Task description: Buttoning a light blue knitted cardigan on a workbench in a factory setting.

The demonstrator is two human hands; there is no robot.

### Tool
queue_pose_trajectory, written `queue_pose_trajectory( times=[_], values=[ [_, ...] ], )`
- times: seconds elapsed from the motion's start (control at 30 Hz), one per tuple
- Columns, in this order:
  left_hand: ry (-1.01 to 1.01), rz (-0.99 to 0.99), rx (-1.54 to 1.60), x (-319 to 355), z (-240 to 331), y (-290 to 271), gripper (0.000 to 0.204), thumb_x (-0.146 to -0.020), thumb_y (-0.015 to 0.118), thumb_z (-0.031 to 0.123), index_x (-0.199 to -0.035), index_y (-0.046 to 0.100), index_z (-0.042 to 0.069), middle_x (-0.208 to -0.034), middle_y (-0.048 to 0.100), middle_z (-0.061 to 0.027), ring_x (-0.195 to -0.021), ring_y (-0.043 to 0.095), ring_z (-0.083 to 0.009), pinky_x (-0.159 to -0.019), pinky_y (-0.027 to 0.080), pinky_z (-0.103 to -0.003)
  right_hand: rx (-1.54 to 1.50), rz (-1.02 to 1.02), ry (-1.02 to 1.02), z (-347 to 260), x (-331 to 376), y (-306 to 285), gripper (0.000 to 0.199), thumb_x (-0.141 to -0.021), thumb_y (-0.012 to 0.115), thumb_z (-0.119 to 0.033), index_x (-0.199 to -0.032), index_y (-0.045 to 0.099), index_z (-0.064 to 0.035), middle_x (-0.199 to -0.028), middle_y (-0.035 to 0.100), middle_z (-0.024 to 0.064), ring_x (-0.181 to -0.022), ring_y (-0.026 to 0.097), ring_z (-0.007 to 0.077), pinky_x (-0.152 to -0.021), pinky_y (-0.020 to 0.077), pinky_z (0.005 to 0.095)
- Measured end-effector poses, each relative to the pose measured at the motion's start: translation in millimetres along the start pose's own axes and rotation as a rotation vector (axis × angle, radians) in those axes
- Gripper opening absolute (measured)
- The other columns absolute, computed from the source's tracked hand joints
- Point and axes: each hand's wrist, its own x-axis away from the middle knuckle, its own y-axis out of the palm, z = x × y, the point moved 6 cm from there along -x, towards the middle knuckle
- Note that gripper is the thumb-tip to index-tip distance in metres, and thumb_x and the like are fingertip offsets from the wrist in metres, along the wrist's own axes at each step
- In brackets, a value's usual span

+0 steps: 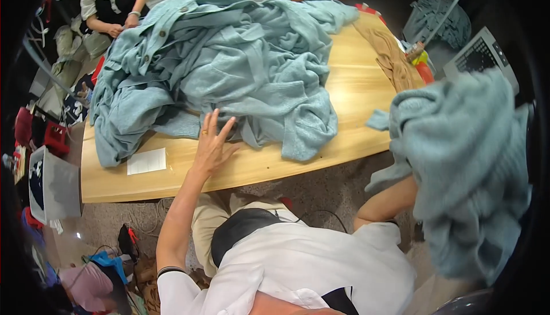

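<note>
While the left hand (213, 143) reaches, fingers spread, to the edge of the pale blue sweater pile (229, 69) on the wooden table (355, 91), the right hand, hidden, apparently lifts another blue sweater (464, 166) clear alongside.

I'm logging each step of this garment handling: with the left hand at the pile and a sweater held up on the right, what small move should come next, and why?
Probably close the left hand on the near edge of the blue-green knit pile. Its fingers are spread and open, just touching the pile on the wooden table, gripping nothing, while the right arm already carries a sweater.
</note>
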Motion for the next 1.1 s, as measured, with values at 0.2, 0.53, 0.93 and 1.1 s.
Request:
queue_pose_trajectory(
  times=[0.2, 0.53, 0.93, 1.1],
  values=[
    [-0.067, -0.018, -0.029, 18.4, -7.4, 19.4, 0.089, -0.084, 0.087, 0.036, -0.162, 0.045, 0.024, -0.173, 0.019, -0.0252, -0.156, 0.023, -0.0534, -0.126, 0.028, -0.059, 0.226, 0.216, -0.111, 26.1, -68.9, 25.1, 0.043, -0.104, 0.064, -0.029, -0.132, 0.066, 0.0037, -0.137, 0.065, 0.0163, -0.128, 0.060, 0.0272, -0.115, 0.0435, 0.0403],
    [-0.083, -0.007, -0.013, 24.1, -2.6, 15.2, 0.085, -0.090, 0.083, 0.032, -0.163, 0.042, 0.018, -0.174, 0.018, -0.0253, -0.157, 0.021, -0.0514, -0.127, 0.027, -0.058, 0.691, 0.318, -0.386, 59.1, -147.6, 60.9, 0.098, -0.070, 0.090, -0.019, -0.151, 0.043, 0.0086, -0.145, 0.056, 0.0271, -0.138, 0.053, 0.0437, -0.118, 0.0400, 0.0479],
    [-0.078, -0.012, 0.018, 23.9, -5.8, 24.3, 0.085, -0.087, 0.084, 0.031, -0.161, 0.044, 0.016, -0.171, 0.022, -0.0271, -0.154, 0.025, -0.0544, -0.126, 0.027, -0.059, 1.468, -0.253, 0.431, 265.1, -60.1, 28.9, 0.105, -0.090, 0.080, -0.051, -0.172, 0.018, -0.0284, -0.168, 0.013, 0.0422, -0.149, 0.031, 0.0629, -0.119, 0.0283, 0.0733],
    [-0.075, -0.007, 0.001, 20.7, -3.8, 21.5, 0.082, -0.089, 0.082, 0.037, -0.159, 0.046, 0.013, -0.168, 0.028, -0.0284, -0.153, 0.026, -0.0547, -0.125, 0.029, -0.058, 0.966, -0.396, -0.187, 177.4, -39.1, 182.3, 0.088, -0.087, 0.086, -0.035, -0.161, 0.044, -0.0114, -0.164, 0.033, 0.0337, -0.150, 0.040, 0.0478, -0.123, 0.0352, 0.0530]
  ],
)
